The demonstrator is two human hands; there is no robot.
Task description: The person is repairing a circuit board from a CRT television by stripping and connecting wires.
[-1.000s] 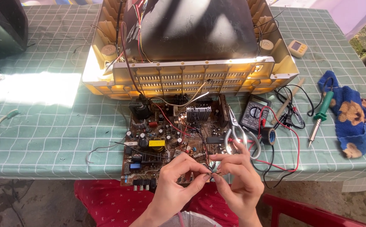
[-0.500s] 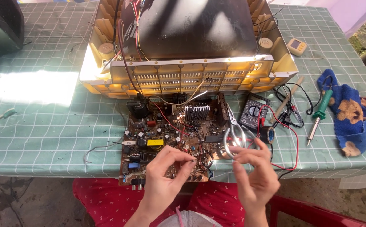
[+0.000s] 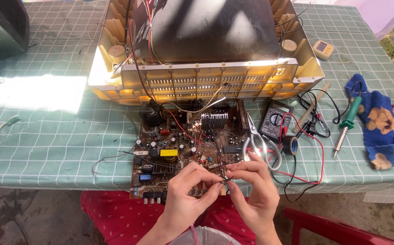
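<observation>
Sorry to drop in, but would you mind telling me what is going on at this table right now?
A person is working on an opened old television set lying on a green checked tablecloth. Its circuit board is pulled out toward the table edge. The left hand and right hand meet over the board's near edge, pinching thin dark wires between the fingertips. Scissors, a multimeter, a roll of black tape and a green-handled soldering iron lie to the right.

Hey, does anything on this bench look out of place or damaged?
The circuit board juts past the table edge, out of the opened television shell. Both hands pinch a thin black wire above it.
</observation>
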